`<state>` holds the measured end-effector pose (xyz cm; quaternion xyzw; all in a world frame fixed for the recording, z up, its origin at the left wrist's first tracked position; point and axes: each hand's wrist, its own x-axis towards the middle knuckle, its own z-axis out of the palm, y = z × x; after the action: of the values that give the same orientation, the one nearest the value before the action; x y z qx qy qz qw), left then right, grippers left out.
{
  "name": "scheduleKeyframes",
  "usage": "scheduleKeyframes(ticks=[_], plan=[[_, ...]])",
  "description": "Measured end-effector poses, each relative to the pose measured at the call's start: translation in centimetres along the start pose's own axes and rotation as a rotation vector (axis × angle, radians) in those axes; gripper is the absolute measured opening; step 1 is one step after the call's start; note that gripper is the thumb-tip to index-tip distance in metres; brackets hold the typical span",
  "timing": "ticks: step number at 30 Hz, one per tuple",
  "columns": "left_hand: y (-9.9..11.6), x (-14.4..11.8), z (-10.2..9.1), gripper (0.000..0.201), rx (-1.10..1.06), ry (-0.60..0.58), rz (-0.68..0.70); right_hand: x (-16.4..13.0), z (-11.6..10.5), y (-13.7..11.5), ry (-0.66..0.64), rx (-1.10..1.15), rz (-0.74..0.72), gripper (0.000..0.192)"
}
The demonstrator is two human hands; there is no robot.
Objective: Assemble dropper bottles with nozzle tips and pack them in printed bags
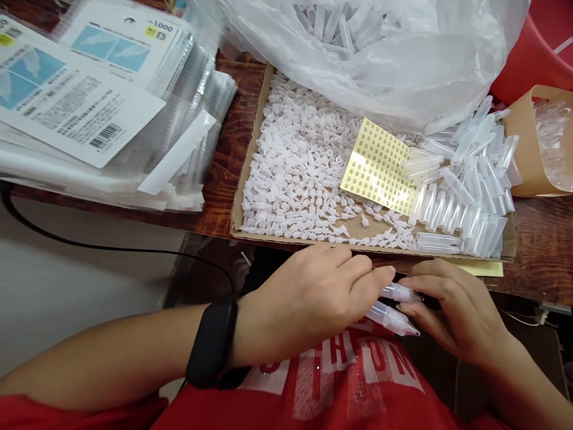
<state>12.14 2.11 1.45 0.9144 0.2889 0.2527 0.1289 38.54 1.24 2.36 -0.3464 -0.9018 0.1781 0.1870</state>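
Observation:
My left hand (322, 292), with a black watch (212, 343) on its wrist, is closed around two clear plastic tubes with pointed nozzle tips. The upper tube (398, 291) lies above the lower tube (394, 319), and both tips point right. Their rear ends are hidden in my palm. My right hand (452, 304) has its thumb and forefinger closed about the nozzle end of the upper tube. Just beyond my hands is a shallow cardboard tray (313, 240) holding many small white nozzle tips (290, 173) and a pile of clear tubes (474, 173).
A yellow sticker sheet (380, 164) lies across the tray. Behind it sits a plastic bag (380, 77) of tubes. Packaging sleeves with printed cards (80, 113) are stacked at left. A tan container (521, 143) and a red tub (532, 60) stand at right. A black cable (111, 246) hangs at left.

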Motion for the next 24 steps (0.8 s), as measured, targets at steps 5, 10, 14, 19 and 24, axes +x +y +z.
scheduleKeyframes(ticks=[5, 10, 14, 19, 24], plan=[[-0.2, -0.1, 0.3, 0.031, 0.002, -0.008, 0.009, 0.0, 0.8, 0.3, -0.032, 0.014, -0.025, 0.027], [-0.1, -0.2, 0.4, 0.029, 0.010, -0.010, 0.034, -0.1, 1.5, 0.4, 0.026, -0.110, -0.139, 0.018], [-0.1, 0.1, 0.3, 0.029, 0.049, 0.013, 0.070, 0.0, 1.9, -0.6, -0.114, 0.359, 0.169, 0.041], [-0.6, -0.1, 1.1, 0.029, 0.013, 0.015, 0.064, 0.2, 1.7, -1.4, -0.323, 1.000, 0.698, 0.063], [-0.5, 0.0, 1.3, 0.022, -0.672, 0.029, -0.365, 0.4, 0.8, -1.5, -0.028, 0.986, 0.595, 0.050]])
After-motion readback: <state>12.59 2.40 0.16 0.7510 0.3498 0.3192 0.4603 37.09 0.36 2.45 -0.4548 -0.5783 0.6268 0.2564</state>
